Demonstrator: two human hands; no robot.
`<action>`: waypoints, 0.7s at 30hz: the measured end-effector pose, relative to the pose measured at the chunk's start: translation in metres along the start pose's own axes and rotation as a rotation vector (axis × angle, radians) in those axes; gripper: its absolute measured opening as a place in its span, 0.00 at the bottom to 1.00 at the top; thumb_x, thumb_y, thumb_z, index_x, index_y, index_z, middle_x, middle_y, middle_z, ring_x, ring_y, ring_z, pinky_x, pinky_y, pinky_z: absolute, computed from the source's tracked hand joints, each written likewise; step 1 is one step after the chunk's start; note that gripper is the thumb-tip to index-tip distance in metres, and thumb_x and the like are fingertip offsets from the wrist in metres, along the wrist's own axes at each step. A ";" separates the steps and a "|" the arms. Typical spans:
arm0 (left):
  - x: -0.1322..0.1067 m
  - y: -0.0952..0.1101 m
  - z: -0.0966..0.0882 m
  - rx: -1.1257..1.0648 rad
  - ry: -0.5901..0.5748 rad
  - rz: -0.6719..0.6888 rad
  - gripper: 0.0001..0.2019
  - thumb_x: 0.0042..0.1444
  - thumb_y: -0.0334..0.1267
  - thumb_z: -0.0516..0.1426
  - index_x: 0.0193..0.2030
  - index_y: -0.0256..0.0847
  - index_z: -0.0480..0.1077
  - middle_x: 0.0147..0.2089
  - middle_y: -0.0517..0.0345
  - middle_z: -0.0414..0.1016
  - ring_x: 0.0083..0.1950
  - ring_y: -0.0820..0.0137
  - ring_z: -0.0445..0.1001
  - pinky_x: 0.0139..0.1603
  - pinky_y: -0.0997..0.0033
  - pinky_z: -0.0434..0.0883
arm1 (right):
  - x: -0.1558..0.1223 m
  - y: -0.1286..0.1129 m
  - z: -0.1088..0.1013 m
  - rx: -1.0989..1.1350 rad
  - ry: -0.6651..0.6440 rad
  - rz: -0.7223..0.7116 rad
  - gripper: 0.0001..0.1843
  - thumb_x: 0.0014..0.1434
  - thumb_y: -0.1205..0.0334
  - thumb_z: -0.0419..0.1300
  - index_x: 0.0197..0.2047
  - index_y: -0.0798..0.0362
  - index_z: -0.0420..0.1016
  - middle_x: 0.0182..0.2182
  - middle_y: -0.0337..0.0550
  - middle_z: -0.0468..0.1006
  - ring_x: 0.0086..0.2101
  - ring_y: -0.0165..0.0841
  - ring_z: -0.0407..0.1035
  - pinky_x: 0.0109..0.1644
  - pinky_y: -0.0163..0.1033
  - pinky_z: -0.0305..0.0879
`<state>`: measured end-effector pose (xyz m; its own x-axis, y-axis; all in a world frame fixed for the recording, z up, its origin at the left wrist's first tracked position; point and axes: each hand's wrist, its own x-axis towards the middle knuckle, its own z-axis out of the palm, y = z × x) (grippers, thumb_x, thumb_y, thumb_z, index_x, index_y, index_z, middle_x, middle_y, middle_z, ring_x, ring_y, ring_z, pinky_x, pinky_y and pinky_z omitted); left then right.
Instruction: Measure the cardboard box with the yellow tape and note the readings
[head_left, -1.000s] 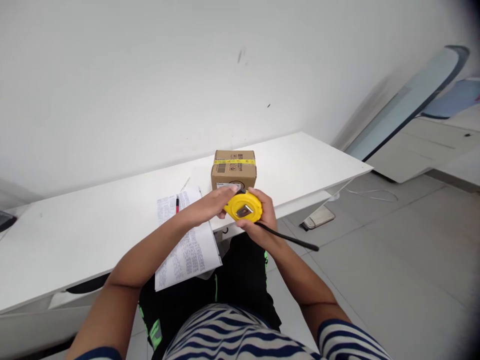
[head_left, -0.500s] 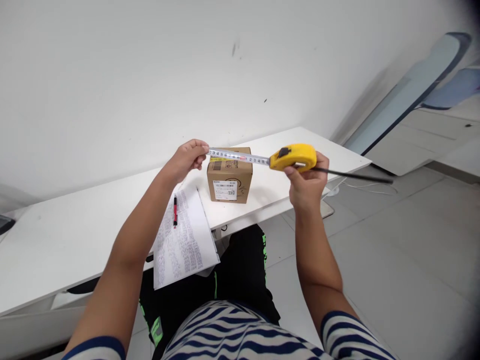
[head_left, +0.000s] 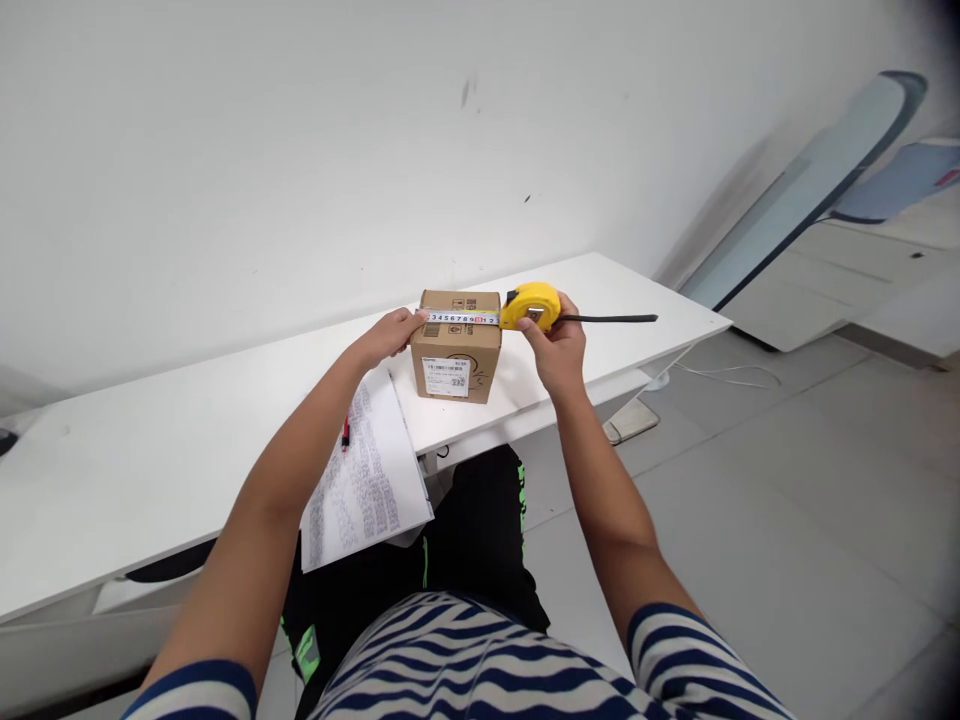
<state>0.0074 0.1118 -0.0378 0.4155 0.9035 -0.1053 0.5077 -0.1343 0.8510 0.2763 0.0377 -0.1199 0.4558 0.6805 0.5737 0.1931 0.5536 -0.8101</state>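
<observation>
A brown cardboard box point(head_left: 456, 355) with a white label point(head_left: 446, 377) on its front stands on the white table. Across its top, from left edge to right edge, lies the pulled-out blade point(head_left: 454, 318) of a tape measure. My right hand point(head_left: 559, 348) is closed around the yellow tape measure case point(head_left: 534, 304), at the box's right edge; a black strap point(head_left: 615, 318) trails from it to the right. At the box's top left edge, my left hand point(head_left: 391, 335) pinches the blade's free end, its fingertips partly hiding that end.
Written sheets of paper point(head_left: 367, 490) overhang the front edge of the white table point(head_left: 187, 450). A red and black pen point(head_left: 346, 434) lies on them, partly behind my left forearm. A white wall point(head_left: 300, 150) rises behind the table. A cable point(head_left: 724, 372) runs along the floor at right.
Both hands have lowered the tape measure onto the top of the box. My right hand has moved left, so less blade is out, and the strap has swung level.
</observation>
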 end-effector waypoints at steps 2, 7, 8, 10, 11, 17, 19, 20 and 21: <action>0.001 0.000 -0.003 0.017 -0.017 0.040 0.21 0.63 0.58 0.60 0.33 0.44 0.60 0.29 0.62 0.62 0.27 0.73 0.58 0.30 0.69 0.55 | 0.002 0.000 -0.002 0.010 -0.015 -0.005 0.40 0.54 0.35 0.70 0.62 0.47 0.69 0.54 0.52 0.78 0.51 0.41 0.76 0.59 0.51 0.77; 0.005 -0.004 -0.005 -0.036 -0.044 0.005 0.18 0.66 0.53 0.56 0.32 0.44 0.61 0.28 0.63 0.60 0.25 0.74 0.56 0.29 0.70 0.54 | 0.003 0.001 -0.004 0.035 -0.011 0.002 0.41 0.51 0.38 0.74 0.61 0.48 0.69 0.54 0.50 0.78 0.50 0.40 0.76 0.57 0.50 0.77; 0.005 -0.005 -0.004 -0.054 -0.042 0.002 0.18 0.67 0.52 0.55 0.31 0.44 0.61 0.27 0.63 0.59 0.25 0.74 0.56 0.29 0.70 0.54 | 0.003 0.001 -0.004 0.032 -0.014 0.006 0.41 0.51 0.39 0.74 0.61 0.48 0.69 0.54 0.49 0.78 0.50 0.39 0.75 0.57 0.49 0.77; 0.006 -0.007 -0.001 -0.082 -0.031 0.009 0.18 0.66 0.52 0.54 0.30 0.43 0.62 0.27 0.63 0.58 0.25 0.75 0.54 0.28 0.70 0.53 | 0.004 0.002 -0.003 0.041 -0.020 0.014 0.40 0.50 0.40 0.74 0.60 0.48 0.69 0.52 0.48 0.78 0.49 0.39 0.75 0.57 0.49 0.76; 0.005 -0.008 0.000 -0.096 -0.027 0.010 0.17 0.66 0.51 0.54 0.30 0.43 0.62 0.26 0.63 0.57 0.24 0.75 0.54 0.28 0.70 0.53 | 0.004 0.002 -0.003 0.053 -0.019 0.018 0.39 0.50 0.40 0.74 0.60 0.48 0.70 0.52 0.47 0.78 0.48 0.38 0.75 0.57 0.49 0.76; -0.003 0.002 -0.014 -0.343 -0.032 0.050 0.18 0.58 0.46 0.61 0.27 0.44 0.55 0.22 0.71 0.47 0.22 0.78 0.44 0.26 0.72 0.47 | -0.028 -0.015 -0.007 0.044 0.154 -0.012 0.38 0.48 0.40 0.76 0.55 0.49 0.71 0.46 0.44 0.76 0.44 0.37 0.75 0.53 0.47 0.77; -0.004 0.015 -0.023 -0.393 -0.005 0.144 0.17 0.57 0.47 0.60 0.27 0.45 0.55 0.21 0.71 0.47 0.22 0.78 0.46 0.26 0.72 0.50 | -0.057 -0.031 -0.003 -0.062 0.294 -0.134 0.36 0.50 0.41 0.76 0.54 0.47 0.70 0.46 0.43 0.74 0.43 0.36 0.74 0.50 0.44 0.78; -0.002 0.024 -0.027 -0.355 0.010 0.199 0.16 0.58 0.47 0.60 0.28 0.44 0.58 0.21 0.69 0.52 0.22 0.77 0.50 0.27 0.72 0.54 | -0.074 -0.041 0.002 -0.136 0.375 -0.221 0.34 0.52 0.43 0.76 0.55 0.47 0.69 0.47 0.44 0.73 0.43 0.36 0.74 0.49 0.44 0.78; 0.002 0.034 -0.030 -0.281 0.024 0.249 0.14 0.59 0.47 0.59 0.29 0.43 0.61 0.22 0.66 0.59 0.24 0.76 0.57 0.29 0.71 0.58 | -0.091 -0.050 0.010 -0.201 0.469 -0.328 0.34 0.54 0.45 0.75 0.58 0.46 0.69 0.48 0.44 0.72 0.42 0.35 0.74 0.48 0.43 0.78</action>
<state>0.0029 0.1208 0.0059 0.4809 0.8668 0.1323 0.1652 -0.2377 0.9572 0.2167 -0.0473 -0.1299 0.6701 0.1800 0.7201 0.5279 0.5665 -0.6328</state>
